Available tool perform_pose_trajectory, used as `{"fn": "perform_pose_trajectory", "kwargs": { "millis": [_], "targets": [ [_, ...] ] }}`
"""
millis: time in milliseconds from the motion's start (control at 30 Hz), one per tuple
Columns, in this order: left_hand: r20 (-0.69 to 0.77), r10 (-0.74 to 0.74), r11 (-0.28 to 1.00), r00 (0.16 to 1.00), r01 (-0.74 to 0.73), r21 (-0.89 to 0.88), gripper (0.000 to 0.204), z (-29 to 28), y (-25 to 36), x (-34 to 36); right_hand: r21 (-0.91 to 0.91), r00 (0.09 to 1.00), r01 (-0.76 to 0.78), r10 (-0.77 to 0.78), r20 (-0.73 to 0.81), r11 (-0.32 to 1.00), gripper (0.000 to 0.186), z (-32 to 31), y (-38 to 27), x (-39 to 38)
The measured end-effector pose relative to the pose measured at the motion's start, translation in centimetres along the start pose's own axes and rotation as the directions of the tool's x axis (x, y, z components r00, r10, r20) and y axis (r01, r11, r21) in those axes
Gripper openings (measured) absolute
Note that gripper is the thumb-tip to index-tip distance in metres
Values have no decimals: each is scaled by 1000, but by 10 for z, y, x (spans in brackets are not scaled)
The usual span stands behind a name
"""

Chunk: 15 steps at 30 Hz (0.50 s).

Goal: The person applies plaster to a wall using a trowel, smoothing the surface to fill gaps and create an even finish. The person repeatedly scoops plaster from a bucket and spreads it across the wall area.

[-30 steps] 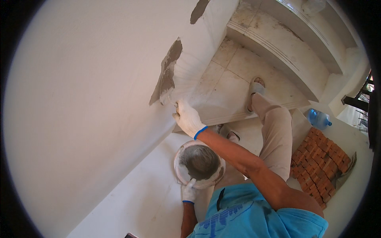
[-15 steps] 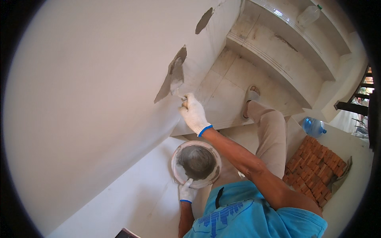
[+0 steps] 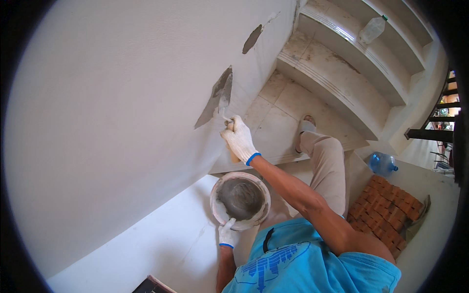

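From my end I start at the white wall [image 3: 107,122], whose long grey patch [image 3: 211,105] slants up and to the right, just above the skirting of the stair side. I judge the step in hand to be spreading and smoothing mortar [image 3: 242,198] over this damaged strip. The gloved left hand [image 3: 228,233] is closed on the near rim of the mortar bowl [image 3: 266,200], thumb over the edge; its other fingers are hidden from me. The bowl is about half covered inside with wet grey mix. The trowel [image 3: 224,101] lies with its blade against the patch, and the gloved right hand [image 3: 239,136] is wrapped around its handle, the butt showing below the fist. The next move, I think, calls for a light, flat stroke with steady pressure, with the bowl held level. Further right, a smaller grey patch [image 3: 252,39] sits higher on the wall, a likely later spot.

Against the frame a second ago, the blade is farther up the patch instead of at its lower tip, the surface looks more even, and my view has shifted so the clear bottle [image 3: 373,29] on the stairs shows whole.
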<state>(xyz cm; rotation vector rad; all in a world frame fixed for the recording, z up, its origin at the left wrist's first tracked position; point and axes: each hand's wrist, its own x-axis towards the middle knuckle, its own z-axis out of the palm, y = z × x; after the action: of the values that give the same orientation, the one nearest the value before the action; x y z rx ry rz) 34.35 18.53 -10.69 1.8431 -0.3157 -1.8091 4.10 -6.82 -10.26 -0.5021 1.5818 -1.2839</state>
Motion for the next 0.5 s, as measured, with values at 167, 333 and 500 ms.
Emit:
{"fn": "perform_pose_trajectory", "kwargs": {
  "millis": [167, 333, 500],
  "targets": [
    [-23, 10, 1000, 1000, -10, 16, 36, -4, -7, 8, -18, 999, 24, -24, 22, 1000, 40, 27, 17, 8],
    [-6, -22, 988, 1000, 21, -154, 33, 4, -3, -5, -38, 987, -8, 14, 159, 999, 47, 18, 11, -35],
    [-3, 3, 1000, 1000, -3, -27, 37, 21, 6, -6, 227, 979, -170, 138, 150, 959, 43, 3, -7, -25]
  ]
}}
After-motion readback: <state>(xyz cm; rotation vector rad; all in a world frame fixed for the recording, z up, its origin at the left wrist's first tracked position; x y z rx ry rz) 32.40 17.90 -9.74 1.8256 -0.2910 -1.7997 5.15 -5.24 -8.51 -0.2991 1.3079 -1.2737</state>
